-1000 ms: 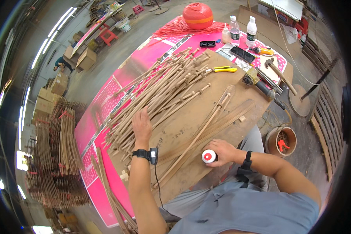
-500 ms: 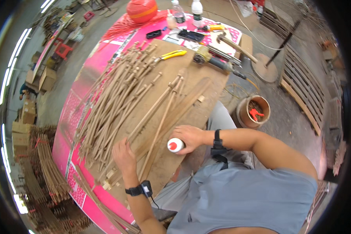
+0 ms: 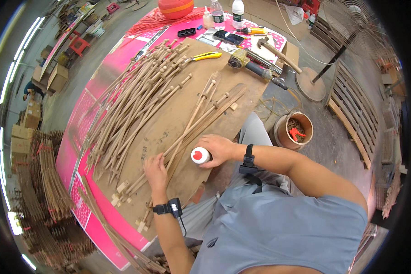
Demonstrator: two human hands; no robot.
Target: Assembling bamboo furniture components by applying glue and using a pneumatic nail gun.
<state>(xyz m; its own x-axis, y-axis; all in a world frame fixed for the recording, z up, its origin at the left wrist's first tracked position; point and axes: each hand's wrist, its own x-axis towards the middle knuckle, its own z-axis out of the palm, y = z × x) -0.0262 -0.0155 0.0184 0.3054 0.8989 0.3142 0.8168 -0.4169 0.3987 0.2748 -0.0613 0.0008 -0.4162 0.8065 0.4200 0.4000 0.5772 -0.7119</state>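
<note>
My right hand [image 3: 220, 150] is wrapped around a white bottle with a red cap [image 3: 199, 155], its top facing up, above the near edge of the brown board [image 3: 137, 153]. To its left, my left hand [image 3: 155, 173] has its fingers closed on a thin wooden rod [image 3: 192, 127] with a small knob at its far end. Another wooden rod [image 3: 197, 109] crosses it at a slant. Beneath them lie flat wooden strips [image 3: 223, 106]. Left of these, a large pile of knobbed wooden rods [image 3: 132, 105] is spread over the board.
Beyond the pile lie a yellow-handled cutter [image 3: 207, 55], a power tool [image 3: 251, 65], a hammer [image 3: 278, 54] and a phone [image 3: 228, 37]. Bottles [image 3: 238, 13] stand at the back. A round bin [image 3: 284, 132] and a fan [image 3: 311, 81] stand on the floor at right.
My left hand has moved right, and the rod in it has swung right so it now crosses the other rod. My right hand with the bottle has shifted slightly up and left.
</note>
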